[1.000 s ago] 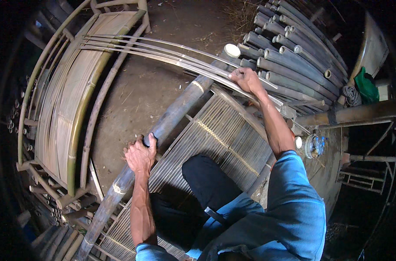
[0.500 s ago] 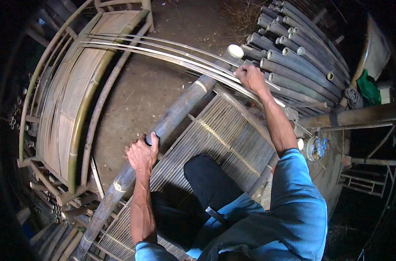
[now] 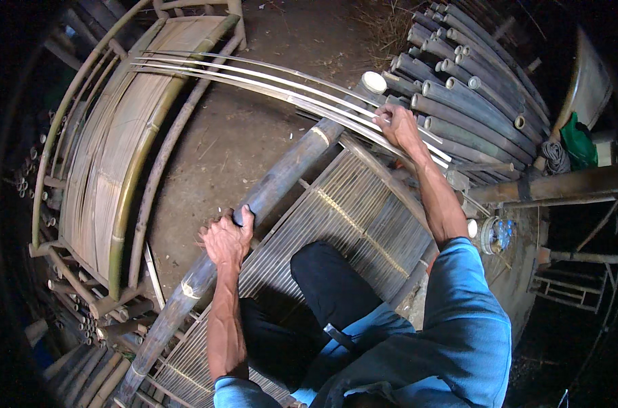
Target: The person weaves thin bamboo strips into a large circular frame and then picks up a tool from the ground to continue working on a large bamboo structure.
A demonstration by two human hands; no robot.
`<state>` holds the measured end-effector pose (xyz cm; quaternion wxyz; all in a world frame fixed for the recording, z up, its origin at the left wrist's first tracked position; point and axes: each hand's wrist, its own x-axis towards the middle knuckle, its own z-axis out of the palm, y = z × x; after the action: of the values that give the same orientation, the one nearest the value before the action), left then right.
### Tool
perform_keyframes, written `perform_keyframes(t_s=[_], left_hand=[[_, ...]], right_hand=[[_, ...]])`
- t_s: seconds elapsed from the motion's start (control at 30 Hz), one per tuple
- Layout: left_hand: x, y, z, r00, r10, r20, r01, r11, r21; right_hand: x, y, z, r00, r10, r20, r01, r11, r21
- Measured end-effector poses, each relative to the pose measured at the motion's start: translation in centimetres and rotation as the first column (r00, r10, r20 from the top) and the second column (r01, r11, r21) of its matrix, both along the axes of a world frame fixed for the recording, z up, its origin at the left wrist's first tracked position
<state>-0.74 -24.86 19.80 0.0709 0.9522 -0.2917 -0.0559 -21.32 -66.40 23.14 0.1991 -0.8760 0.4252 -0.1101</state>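
Observation:
My left hand grips a thick dark bamboo pole that runs diagonally from lower left to upper right, ending in a pale cut end. A dark handle sticks out of that fist at the thumb. My right hand rests on a bundle of long thin pale bamboo strips, which arc left across the dirt floor to a slatted bamboo frame. I sit on a platform of fine bamboo slats, one knee in black trousers bent in front of me.
A stack of grey bamboo poles lies behind my right hand. A curved bamboo slat frame stands at the left. A clear bottle, a coil of rope and a green cloth sit at the right by a wooden beam.
My right hand has slid slightly to the right and down along the strips. The left hand keeps its grip on the pole. The view has shifted a little.

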Motion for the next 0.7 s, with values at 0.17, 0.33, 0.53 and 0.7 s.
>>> perform_keyframes(t_s=[0.17,0.33,0.53,0.7], left_hand=[[0.3,0.1,0.5,0.999,0.0,-0.053,0.003,0.999,0.04],[0.4,0.2,0.0,0.999,-0.012,-0.044,0.012,1.0,0.011],[0.3,0.2,-0.1,1.0,-0.017,-0.004,0.017,1.0,-0.018],[0.2,0.2,-0.3,1.0,-0.01,-0.003,0.01,1.0,-0.023]], right_hand=[[0.2,0.5,0.4,0.998,-0.026,0.059,0.02,0.994,0.103],[-0.1,0.9,0.9,0.994,0.107,0.031,-0.109,0.992,0.069],[-0.3,0.6,-0.6,0.99,0.14,-0.035,-0.14,0.883,-0.448],[0.1,0.2,-1.0,0.995,0.098,-0.036,-0.103,0.859,-0.501]])
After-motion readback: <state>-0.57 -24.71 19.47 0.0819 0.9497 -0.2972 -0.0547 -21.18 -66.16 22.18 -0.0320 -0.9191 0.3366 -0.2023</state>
